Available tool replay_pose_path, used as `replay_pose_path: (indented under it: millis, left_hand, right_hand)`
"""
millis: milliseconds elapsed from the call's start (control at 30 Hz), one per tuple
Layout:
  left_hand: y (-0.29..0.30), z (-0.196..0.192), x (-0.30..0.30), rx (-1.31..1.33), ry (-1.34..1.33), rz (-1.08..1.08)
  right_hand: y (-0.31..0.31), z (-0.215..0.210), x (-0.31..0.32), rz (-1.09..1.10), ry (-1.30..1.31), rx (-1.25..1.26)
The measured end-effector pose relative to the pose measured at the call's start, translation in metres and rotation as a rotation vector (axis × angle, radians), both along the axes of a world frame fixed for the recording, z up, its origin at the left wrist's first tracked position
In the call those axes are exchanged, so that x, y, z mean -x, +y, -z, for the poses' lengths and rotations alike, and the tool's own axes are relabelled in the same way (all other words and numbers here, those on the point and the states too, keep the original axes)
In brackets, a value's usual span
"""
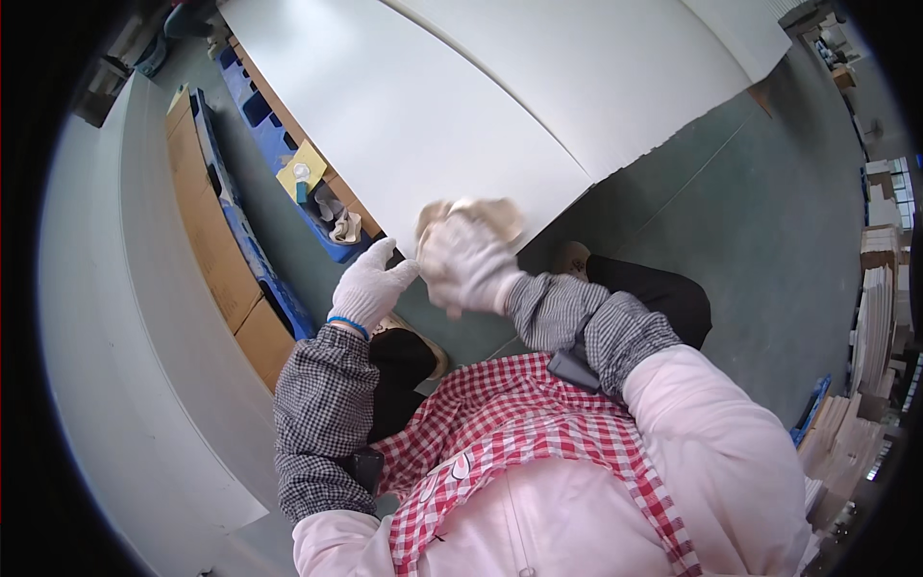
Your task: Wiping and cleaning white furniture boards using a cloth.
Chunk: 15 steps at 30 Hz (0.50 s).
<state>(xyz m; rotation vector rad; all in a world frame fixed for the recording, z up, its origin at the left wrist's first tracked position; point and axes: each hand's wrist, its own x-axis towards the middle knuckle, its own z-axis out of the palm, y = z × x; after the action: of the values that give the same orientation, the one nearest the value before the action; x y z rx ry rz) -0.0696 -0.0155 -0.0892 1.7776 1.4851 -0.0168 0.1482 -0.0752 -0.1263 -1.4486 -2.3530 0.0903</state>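
Observation:
A beige cloth (502, 213) is bunched under my right hand (468, 262), whose white glove is slightly smeared by motion. That hand presses the cloth at the near corner of a large white panel (413, 106). Close by on the left, my left hand (370, 287) wears a white knit glove with a blue cuff. Its thumb and fingers are spread apart beside the panel's corner, with nothing seen between them. Whether its fingertips touch the edge I cannot tell.
A second white panel (596, 77) lies beyond the first. Blue pallets with cardboard (207, 226) stand at left, next to tall white sheets (87, 288). A yellow sheet (304, 165) and crumpled rags (344, 225) rest on the blue pallet. Stacked boards (873, 317) line the right.

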Motion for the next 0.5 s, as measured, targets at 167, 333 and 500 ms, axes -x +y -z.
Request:
replay_pose_path:
  millis: [167, 333, 500]
  left_hand:
    - [-0.007, -0.010, -0.008, 0.030, 0.029, -0.039]
    - [-0.017, -0.005, -0.005, 0.014, 0.094, -0.013]
    - [-0.021, -0.016, -0.024, 0.068, 0.202, 0.075]
  right_hand:
    - [-0.021, 0.001, -0.022, -0.324, 0.178, -0.026]
    - [-0.003, -0.015, -0.096, -0.259, -0.079, 0.122]
    - [-0.013, 0.012, -0.198, 0.204, -0.298, 0.081]
